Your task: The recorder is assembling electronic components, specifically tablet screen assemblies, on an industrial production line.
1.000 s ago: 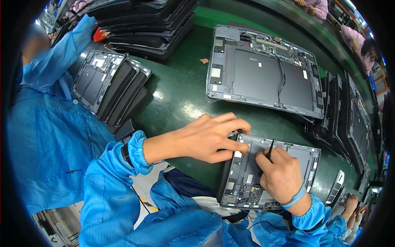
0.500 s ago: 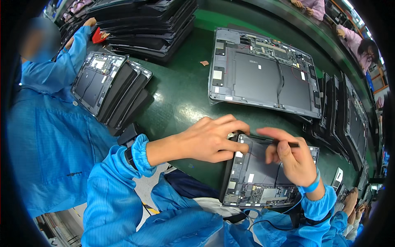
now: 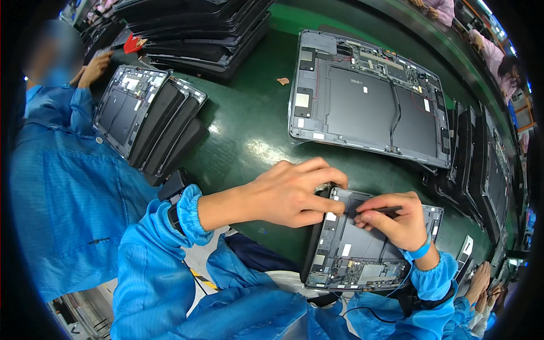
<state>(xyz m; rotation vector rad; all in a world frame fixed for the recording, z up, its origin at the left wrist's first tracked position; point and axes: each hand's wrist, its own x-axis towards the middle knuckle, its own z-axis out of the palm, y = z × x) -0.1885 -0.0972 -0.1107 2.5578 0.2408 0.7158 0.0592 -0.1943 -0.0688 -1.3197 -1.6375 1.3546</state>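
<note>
An opened tablet [image 3: 368, 243] lies on the bench in front of me, its dark battery area and circuit board exposed. My left hand [image 3: 294, 195] reaches in from the left and grips its far left corner with bent fingers. Over the tablet's upper part, my right hand [image 3: 394, 221] pinches a slim dark tool, perhaps tweezers [image 3: 390, 211]; its fingertips are close to the inner surface. Whether the tool's tip touches the tablet cannot be made out. A blue band circles my right wrist, with a cord running from it.
Beyond my hands a larger opened device [image 3: 374, 102] rests on the green bench [image 3: 243, 113]. Stacks of dark devices stand far left [image 3: 198, 39], left [image 3: 153, 113] and right [image 3: 476, 164]. A person in blue [image 3: 85, 198] is at my left; other people work farther off.
My right hand has come down and left, its fingers closing in over the tablet near my left hand. The left hand keeps its hold. The neighbour's arm has drawn back.
</note>
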